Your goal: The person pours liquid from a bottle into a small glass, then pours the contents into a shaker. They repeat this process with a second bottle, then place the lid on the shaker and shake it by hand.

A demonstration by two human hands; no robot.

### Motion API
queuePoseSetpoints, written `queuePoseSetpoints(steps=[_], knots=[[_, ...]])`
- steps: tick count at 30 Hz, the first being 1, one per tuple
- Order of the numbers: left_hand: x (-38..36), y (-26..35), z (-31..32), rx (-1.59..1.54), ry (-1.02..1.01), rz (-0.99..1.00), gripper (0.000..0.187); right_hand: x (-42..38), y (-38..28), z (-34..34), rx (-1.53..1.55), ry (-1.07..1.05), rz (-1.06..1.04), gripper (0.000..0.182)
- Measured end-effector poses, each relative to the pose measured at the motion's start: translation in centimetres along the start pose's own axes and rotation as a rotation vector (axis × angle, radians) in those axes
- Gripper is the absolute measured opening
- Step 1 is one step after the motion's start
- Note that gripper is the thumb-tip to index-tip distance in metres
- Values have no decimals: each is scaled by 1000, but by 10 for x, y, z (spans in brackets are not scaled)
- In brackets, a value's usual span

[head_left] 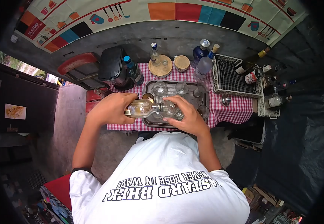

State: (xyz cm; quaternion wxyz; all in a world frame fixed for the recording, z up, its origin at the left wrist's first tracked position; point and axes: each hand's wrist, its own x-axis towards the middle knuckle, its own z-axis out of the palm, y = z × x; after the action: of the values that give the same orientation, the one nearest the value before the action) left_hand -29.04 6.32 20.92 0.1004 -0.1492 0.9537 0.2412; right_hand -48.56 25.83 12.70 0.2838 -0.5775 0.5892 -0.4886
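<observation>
My left hand [117, 108] is wrapped round a clear bottle [140, 108] holding yellowish liquid, tilted sideways with its neck pointing right. The bottle's mouth meets the rim of a clear glass [168, 108], which my right hand [186, 115] grips from the right side. Both are above a grey metal tray [206, 98]. On the tray stand more clear glasses, among them one at the back left [160, 88], one at the back middle [181, 88] and one at the right [203, 111]. Whether liquid is flowing is too small to tell.
Behind the tray are a small bottle [155, 56] on a round wooden board [162, 71], a lidded jar [181, 63] and a frosted bottle [204, 66]. A dark teal bottle [133, 71] stands back left. Wire baskets [238, 89] with several bottles are right.
</observation>
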Motion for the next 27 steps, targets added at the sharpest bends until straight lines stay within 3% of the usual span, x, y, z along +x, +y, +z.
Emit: queuePoseSetpoints(steps=[27], knots=[[0,-2,-3,9,-73,-3,45,-5,7,5,38,27,20,60]])
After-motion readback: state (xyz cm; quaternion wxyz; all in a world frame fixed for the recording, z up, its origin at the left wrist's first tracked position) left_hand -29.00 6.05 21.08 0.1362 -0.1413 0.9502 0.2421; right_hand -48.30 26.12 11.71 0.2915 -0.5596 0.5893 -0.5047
